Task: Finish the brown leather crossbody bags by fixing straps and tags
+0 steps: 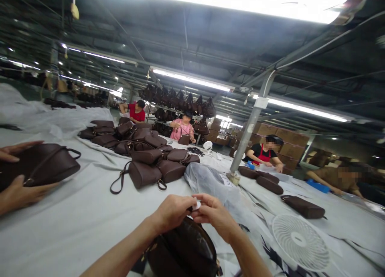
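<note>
My left hand (172, 211) and my right hand (214, 215) meet above a dark brown bag (186, 249) that lies near the table's front edge. Both hands pinch a small white piece (196, 205) between their fingertips. The bag is shiny, as if wrapped in clear film. Beyond my hands lies a crumpled clear plastic bag (207, 180).
A pile of brown handbags (144, 152) sits mid-table on the white cloth (78, 217). Another person's hands (15, 189) hold a brown bag (42, 162) at the left. A white fan (299, 241) lies at the right. A metal post (249, 128) stands beyond; several workers sit at the far side.
</note>
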{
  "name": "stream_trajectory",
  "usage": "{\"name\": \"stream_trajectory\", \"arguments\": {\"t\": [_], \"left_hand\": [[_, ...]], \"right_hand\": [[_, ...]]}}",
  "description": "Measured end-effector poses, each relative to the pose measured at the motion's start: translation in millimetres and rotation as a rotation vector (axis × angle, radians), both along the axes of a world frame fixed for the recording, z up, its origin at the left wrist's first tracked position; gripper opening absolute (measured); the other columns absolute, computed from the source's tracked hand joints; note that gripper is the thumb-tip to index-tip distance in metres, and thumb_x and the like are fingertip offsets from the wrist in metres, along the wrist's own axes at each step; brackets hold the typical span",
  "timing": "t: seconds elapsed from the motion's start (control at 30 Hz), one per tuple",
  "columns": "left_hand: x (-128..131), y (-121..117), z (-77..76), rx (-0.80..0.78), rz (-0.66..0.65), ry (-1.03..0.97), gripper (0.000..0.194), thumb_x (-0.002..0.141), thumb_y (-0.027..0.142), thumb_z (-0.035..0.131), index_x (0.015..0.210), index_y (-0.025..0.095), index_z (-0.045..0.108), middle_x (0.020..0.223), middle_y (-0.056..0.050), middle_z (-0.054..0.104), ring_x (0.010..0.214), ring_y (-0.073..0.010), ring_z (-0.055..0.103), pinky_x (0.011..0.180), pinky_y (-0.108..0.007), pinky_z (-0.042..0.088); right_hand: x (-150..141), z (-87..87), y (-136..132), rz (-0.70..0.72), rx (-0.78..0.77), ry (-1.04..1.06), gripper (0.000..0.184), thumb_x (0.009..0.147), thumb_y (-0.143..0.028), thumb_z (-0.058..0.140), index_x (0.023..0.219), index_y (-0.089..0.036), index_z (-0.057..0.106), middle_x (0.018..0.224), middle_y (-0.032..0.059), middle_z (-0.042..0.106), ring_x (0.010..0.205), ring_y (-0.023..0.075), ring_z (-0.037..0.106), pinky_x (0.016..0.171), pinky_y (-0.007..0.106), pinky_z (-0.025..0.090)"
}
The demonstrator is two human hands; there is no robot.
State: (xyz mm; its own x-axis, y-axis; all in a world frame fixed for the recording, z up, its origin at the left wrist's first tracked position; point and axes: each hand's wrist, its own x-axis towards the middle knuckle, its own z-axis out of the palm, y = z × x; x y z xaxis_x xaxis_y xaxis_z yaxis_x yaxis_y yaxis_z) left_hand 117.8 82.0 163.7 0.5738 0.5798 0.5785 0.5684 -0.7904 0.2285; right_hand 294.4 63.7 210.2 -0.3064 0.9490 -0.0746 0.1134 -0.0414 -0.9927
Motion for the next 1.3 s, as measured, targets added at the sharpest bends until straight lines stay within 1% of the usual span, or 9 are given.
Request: {"name": "stream_trajectory", "arguments": {"t": [0.17, 0.27, 0.37, 0.5, 0.67, 0.83, 0.97, 1.17, 1.3], "left_hand": [[-4.0, 3.4, 2.6, -0.037, -0.046, -0.033, 0.027, 0.078, 0.009, 0.051, 0.101, 0.023, 0.055, 0.089, 0.001, 0.07, 0.081, -0.0155, 0.065, 0.069, -0.02, 0.043], [-3.3, 3.5, 5.3, -0.09, -0.074, -0.082, 0.025, 0.078, 0.009, 0.052, 0.099, 0.022, 0.055, 0.087, 0.002, 0.068, 0.08, -0.0146, 0.063, 0.07, -0.02, 0.042], [-2.8, 1.2, 10.3, -0.148, -0.095, -0.137, 0.022, 0.078, 0.01, 0.054, 0.097, 0.021, 0.054, 0.087, 0.001, 0.067, 0.08, -0.0147, 0.062, 0.071, -0.02, 0.042], [-3.2, -0.7, 17.7, -0.211, -0.19, -0.092, 0.016, 0.084, 0.017, 0.055, 0.1, 0.021, 0.054, 0.091, 0.0, 0.066, 0.081, -0.0142, 0.061, 0.073, -0.02, 0.044], [1.4, 8.5, 28.3, -0.145, -0.18, 0.027, 0.03, 0.086, 0.031, 0.059, 0.113, 0.021, 0.052, 0.096, -0.003, 0.065, 0.086, -0.0169, 0.061, 0.077, -0.025, 0.045], [11.8, 14.9, 33.0, -0.049, -0.16, 0.035, 0.029, 0.086, 0.014, 0.053, 0.114, 0.018, 0.053, 0.111, -0.006, 0.062, 0.1, -0.0185, 0.058, 0.087, -0.029, 0.044], [5.7, 12.7, 31.7, -0.144, -0.274, 0.066, 0.024, 0.087, 0.011, 0.045, 0.107, 0.018, 0.056, 0.102, -0.002, 0.064, 0.09, -0.0139, 0.059, 0.083, -0.025, 0.045], [-3.4, 13.6, 43.7, -0.229, -0.129, -0.041, 0.036, 0.087, 0.017, 0.05, 0.122, 0.017, 0.043, 0.095, -0.001, 0.063, 0.084, -0.0152, 0.061, 0.079, -0.027, 0.047], [-3.7, 5.6, 46.9, -0.042, -0.028, -0.091, 0.04, 0.085, 0.023, 0.058, 0.121, 0.016, 0.043, 0.108, -0.007, 0.062, 0.096, -0.0201, 0.06, 0.087, -0.035, 0.046]], "right_hand": [[3.1, 5.4, 2.6, 0.046, 0.05, -0.147, 0.027, 0.078, -0.038, 0.055, 0.096, -0.017, 0.055, 0.073, 0.0028, 0.069, 0.072, 0.0174, 0.07, 0.066, 0.029, 0.053], [1.7, 9.6, 4.1, 0.023, 0.403, -0.578, 0.014, 0.084, -0.03, 0.046, 0.084, -0.02, 0.055, 0.06, -0.0009, 0.062, 0.058, 0.0146, 0.063, 0.056, 0.025, 0.046], [-1.1, 14.9, 3.9, -0.027, 0.895, -0.988, 0.017, 0.085, -0.018, 0.043, 0.079, -0.02, 0.059, 0.08, 0.0034, 0.065, 0.069, 0.0143, 0.061, 0.059, 0.024, 0.039], [-4.0, 25.6, 10.3, -0.237, 1.11, -1.192, 0.019, 0.087, -0.017, 0.041, 0.079, -0.018, 0.058, 0.08, 0.0059, 0.064, 0.069, 0.016, 0.059, 0.057, 0.025, 0.034], [-6.9, 54.0, 16.5, -0.346, 1.025, -1.042, 0.017, 0.086, -0.017, 0.041, 0.083, -0.019, 0.057, 0.067, 0.0038, 0.063, 0.064, 0.0172, 0.058, 0.061, 0.026, 0.035], [-10.9, 73.4, 18.2, -0.397, 1.048, -1.029, 0.017, 0.084, -0.02, 0.043, 0.086, -0.018, 0.059, 0.073, 0.0063, 0.065, 0.069, 0.0201, 0.058, 0.063, 0.028, 0.035], [-1.6, 55.9, 21.4, -0.421, 0.924, -0.883, 0.019, 0.084, -0.02, 0.042, 0.087, -0.017, 0.06, 0.073, 0.0057, 0.064, 0.072, 0.0201, 0.059, 0.07, 0.03, 0.039], [13.5, 28.8, 3.1, 0.04, 0.681, -0.837, 0.049, 0.081, -0.049, 0.057, 0.118, -0.017, 0.052, 0.085, 0.005, 0.065, 0.078, 0.0217, 0.059, 0.069, 0.03, 0.042], [13.4, 27.0, -8.3, 0.07, 0.714, -1.033, 0.024, 0.08, -0.036, 0.06, 0.095, -0.018, 0.058, 0.078, 0.0061, 0.062, 0.071, 0.0209, 0.055, 0.064, 0.029, 0.037]]}}
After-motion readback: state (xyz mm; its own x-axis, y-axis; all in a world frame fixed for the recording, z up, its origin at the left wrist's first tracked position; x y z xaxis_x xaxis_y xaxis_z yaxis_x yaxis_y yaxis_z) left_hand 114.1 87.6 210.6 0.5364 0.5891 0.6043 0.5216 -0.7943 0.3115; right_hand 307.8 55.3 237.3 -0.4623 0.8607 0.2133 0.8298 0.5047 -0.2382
